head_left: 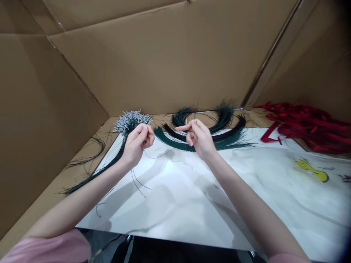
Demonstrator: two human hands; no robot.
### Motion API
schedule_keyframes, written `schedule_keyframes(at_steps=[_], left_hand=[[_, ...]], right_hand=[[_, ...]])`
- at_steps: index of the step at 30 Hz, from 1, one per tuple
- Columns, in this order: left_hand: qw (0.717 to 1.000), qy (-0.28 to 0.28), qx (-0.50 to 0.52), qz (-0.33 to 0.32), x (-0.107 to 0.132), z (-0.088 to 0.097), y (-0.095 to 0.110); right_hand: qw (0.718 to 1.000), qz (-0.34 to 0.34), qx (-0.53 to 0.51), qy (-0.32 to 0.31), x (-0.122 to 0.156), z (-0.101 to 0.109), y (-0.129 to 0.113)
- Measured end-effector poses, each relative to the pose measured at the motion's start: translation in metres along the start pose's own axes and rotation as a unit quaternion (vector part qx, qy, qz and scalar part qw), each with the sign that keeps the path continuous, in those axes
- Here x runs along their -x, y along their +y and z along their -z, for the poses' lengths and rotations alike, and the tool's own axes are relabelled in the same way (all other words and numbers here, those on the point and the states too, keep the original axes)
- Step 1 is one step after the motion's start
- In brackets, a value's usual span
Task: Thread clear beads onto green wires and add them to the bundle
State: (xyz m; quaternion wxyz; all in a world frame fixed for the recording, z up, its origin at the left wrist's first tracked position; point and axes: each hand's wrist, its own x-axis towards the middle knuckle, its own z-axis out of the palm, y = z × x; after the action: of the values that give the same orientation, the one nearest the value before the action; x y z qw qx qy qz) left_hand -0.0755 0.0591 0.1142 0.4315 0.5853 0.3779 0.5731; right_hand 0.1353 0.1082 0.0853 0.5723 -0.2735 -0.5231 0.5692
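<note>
My left hand (139, 143) is closed in a pinch over the white sheet. Thin dark strands hang below its wrist, and it seems to grip one or more of them. Just behind lies a bundle of dark green strands with pale grey-blue tips (131, 120); its long tail runs under my left forearm. My right hand (199, 138) is raised to the right, thumb and fingers curled together and the index finger pointing left. Whatever it pinches is too small to make out. Behind it are curved bundles of dark green strands (175, 143) and a black bundle (226, 137).
Cardboard walls (164, 62) enclose the back and sides. A heap of red ribbon (309, 128) lies at the far right. The white sheet (175, 204) covers the work surface, with a yellow printed figure (311, 170) on the right. Loose dark strands (94, 149) lie at the left.
</note>
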Motion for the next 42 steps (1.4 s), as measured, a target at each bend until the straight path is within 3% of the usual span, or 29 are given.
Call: schedule_keyframes(at_steps=[6, 9, 13, 17, 21, 23, 28, 32, 37, 42], left_hand=[[0.991, 0.101, 0.046, -0.074, 0.024, 0.002, 0.005], [0.993, 0.094, -0.010, -0.064, 0.038, 0.000, -0.004], [0.996, 0.002, -0.084, 0.001, 0.067, -0.009, -0.027], [0.981, -0.103, -0.164, 0.030, 0.093, -0.019, -0.040], [0.961, -0.200, -0.188, 0.039, 0.098, -0.023, -0.042], [0.957, -0.223, -0.181, 0.044, 0.094, -0.023, -0.043], [0.976, -0.173, -0.121, 0.062, 0.070, -0.030, -0.050], [0.990, -0.105, -0.058, 0.075, 0.049, -0.043, -0.055], [0.998, -0.033, -0.034, 0.052, 0.038, -0.048, -0.057], [0.997, -0.040, -0.062, 0.038, 0.043, -0.046, -0.058]], right_hand=[[0.994, -0.053, -0.074, 0.067, 0.031, -0.002, 0.020], [0.990, -0.070, -0.097, 0.075, 0.042, -0.001, 0.022], [0.987, -0.099, -0.123, 0.025, 0.057, -0.009, 0.016], [0.983, -0.116, -0.141, -0.020, 0.068, -0.014, 0.011], [0.979, -0.117, -0.158, -0.052, 0.075, -0.007, 0.016], [0.975, -0.118, -0.163, -0.093, 0.078, -0.001, 0.021], [0.956, -0.123, -0.150, -0.223, 0.084, 0.012, 0.034], [0.950, -0.120, -0.131, -0.258, 0.087, 0.017, 0.042], [0.959, -0.127, -0.109, -0.229, 0.091, 0.018, 0.043], [0.978, -0.127, -0.072, -0.147, 0.093, 0.014, 0.041]])
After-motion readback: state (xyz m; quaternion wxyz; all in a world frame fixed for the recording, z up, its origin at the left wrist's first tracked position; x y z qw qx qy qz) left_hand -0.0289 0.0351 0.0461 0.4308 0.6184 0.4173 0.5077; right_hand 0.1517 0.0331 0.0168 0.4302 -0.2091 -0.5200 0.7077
